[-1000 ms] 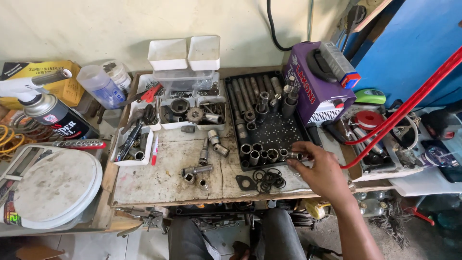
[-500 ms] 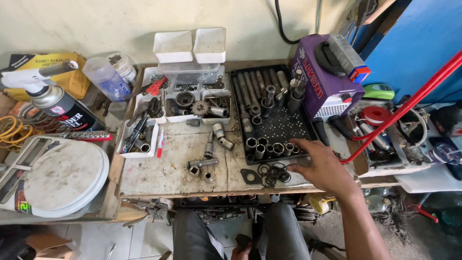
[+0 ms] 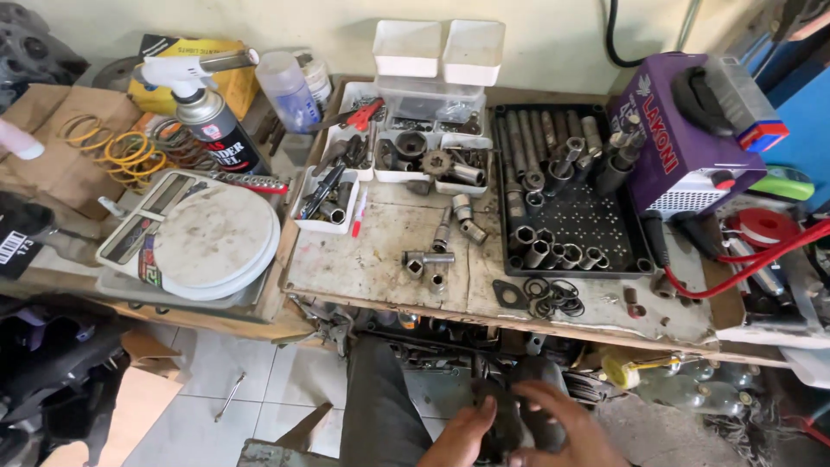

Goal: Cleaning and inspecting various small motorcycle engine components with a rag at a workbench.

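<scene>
Both my hands are low at the bottom edge of the head view, below the workbench's front edge and over my dark-trousered leg. My left hand and my right hand together grip a dark, blackish metal part; the right hand's fingers lie spread over its top. The part's exact shape is hidden by the fingers. Nearest on the bench above are loose black rings and washers and a few sockets with a short extension bar.
A black tray of sockets sits at the bench's back right, beside a purple machine. White bins hold tools and parts. At the left stand a round white scale and a torch can. A red cable crosses the right.
My right hand has left the bench edge by the socket tray and dropped below it. My left hand has come into view, and both now hold a dark part.
</scene>
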